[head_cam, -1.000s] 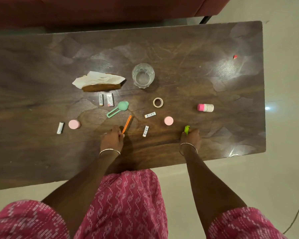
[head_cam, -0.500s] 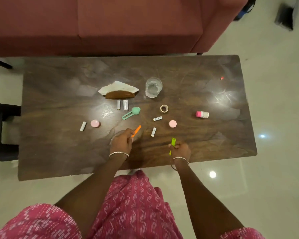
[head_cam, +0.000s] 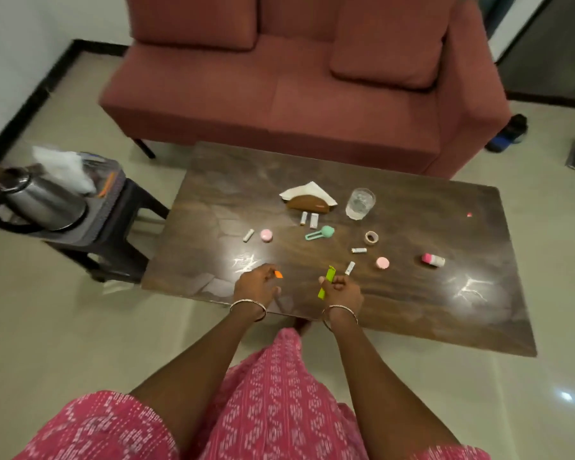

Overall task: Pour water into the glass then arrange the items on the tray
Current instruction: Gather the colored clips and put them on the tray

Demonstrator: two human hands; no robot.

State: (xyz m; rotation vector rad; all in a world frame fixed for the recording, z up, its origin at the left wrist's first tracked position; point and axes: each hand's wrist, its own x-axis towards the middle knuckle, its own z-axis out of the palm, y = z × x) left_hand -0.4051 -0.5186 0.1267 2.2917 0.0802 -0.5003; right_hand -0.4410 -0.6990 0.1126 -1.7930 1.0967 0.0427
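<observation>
Head view: left hand (head_cam: 258, 284) fisted near the tabletop (head_cam: 412, 313) edge, grip pinching an orange pen (head_cam: 278, 274); right hand (head_cam: 344, 293) beside it, grip clamped around a green marker (head_cam: 326, 286).

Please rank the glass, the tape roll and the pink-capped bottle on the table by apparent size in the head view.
1. glass, clearly the largest.
2. pink-capped bottle, lying on its side.
3. tape roll, slightly smaller than the bottle; the two are close, so this order is unsure.
</observation>
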